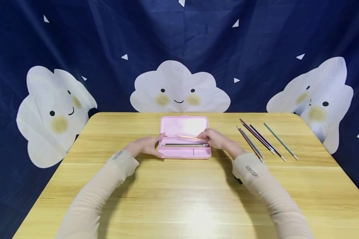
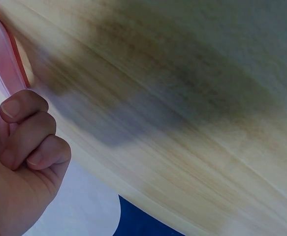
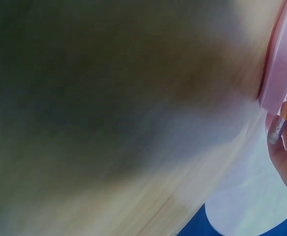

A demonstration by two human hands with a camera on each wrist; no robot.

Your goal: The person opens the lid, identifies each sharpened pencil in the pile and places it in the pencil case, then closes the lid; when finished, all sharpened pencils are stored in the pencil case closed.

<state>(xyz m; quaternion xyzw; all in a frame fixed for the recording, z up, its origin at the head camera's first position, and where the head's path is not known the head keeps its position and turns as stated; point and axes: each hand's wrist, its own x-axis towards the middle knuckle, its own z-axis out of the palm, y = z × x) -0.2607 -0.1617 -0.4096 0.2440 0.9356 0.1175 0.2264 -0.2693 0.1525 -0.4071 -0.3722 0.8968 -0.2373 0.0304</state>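
Note:
A pink pencil case (image 1: 176,153) lies open on the table, its lid leaning back. My left hand (image 1: 144,146) grips the case's left end, with thumb and forefinger spread along it; in the left wrist view the other fingers (image 2: 32,135) are curled beside the case wall (image 2: 5,54). At the case's right end, my right hand (image 1: 216,138) pinches a yellow pencil (image 1: 187,137) near its eraser end. This pencil lies lengthwise over the case's back part, and its eraser (image 3: 273,138) shows in the right wrist view. Several pencils (image 1: 183,145) rest in the long compartment.
To the right of the case, several dark and coloured pencils (image 1: 258,137) lie in a loose, slanted group. A teal pencil (image 1: 281,141) lies a little apart, further right. Behind the wooden table (image 1: 167,192) hangs a dark blue curtain (image 1: 107,30) with white clouds.

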